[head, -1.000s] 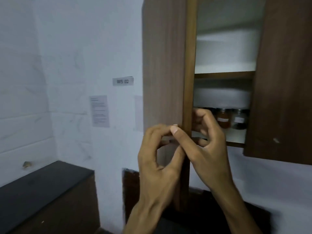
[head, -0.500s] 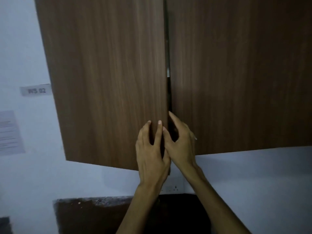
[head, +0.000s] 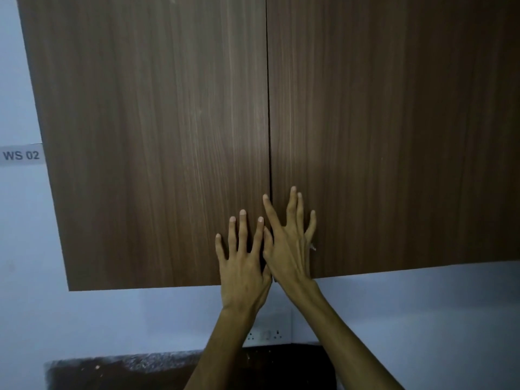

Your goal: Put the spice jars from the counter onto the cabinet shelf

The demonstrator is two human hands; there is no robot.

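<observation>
The brown wooden wall cabinet fills most of the view, and both of its doors are closed. My left hand (head: 243, 263) lies flat with fingers spread on the lower inner corner of the left door (head: 152, 142). My right hand (head: 289, 243) lies flat beside it, fingers spread, on the right door (head: 394, 136), its index finger over the seam. Neither hand holds anything. The shelf and the spice jars are hidden behind the closed doors.
A dark counter (head: 118, 372) runs along the bottom below the cabinet. A white wall socket (head: 264, 334) sits between my forearms. A label reading "WS 02" (head: 21, 155) is stuck on the pale wall at the left.
Both cabinet doors swung shut, hiding the jars on the shelf. My hands went from gripping the door edges to lying flat on the door fronts.
</observation>
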